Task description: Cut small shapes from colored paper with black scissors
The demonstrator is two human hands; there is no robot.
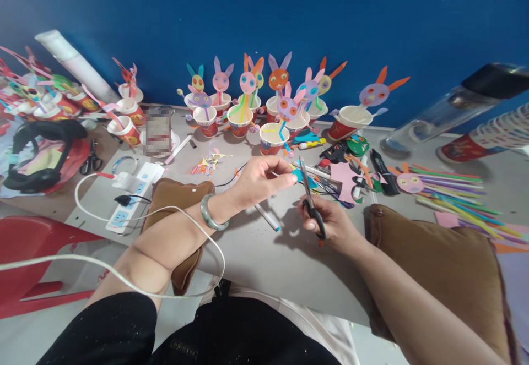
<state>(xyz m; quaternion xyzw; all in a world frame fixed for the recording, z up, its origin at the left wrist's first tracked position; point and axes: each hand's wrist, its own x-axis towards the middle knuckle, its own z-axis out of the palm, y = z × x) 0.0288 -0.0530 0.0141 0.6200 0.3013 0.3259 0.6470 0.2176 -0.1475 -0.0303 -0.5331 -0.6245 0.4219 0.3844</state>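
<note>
Between the thumb and fingers of my left hand (264, 180) is a small piece of teal paper (303, 177). My right hand (330, 222) grips black-handled scissors (314, 215), their blades pointing up and away beside the teal paper. Whether the blades touch the paper I cannot tell. On the table below my left hand lies a grey marker (268, 217) with a blue tip. Just beyond my hands, a pink paper scrap (343, 180) with cut-out edges rests among pens and other scraps.
Paper cups with rabbit-faced figures (248, 82) line the blue wall. Brown cushions (438, 266) lie on both sides. A power strip (136, 195) with a white cable is at left; coloured straws (463, 194), a black marker (384, 172) and a clear bottle (442, 112) are at right.
</note>
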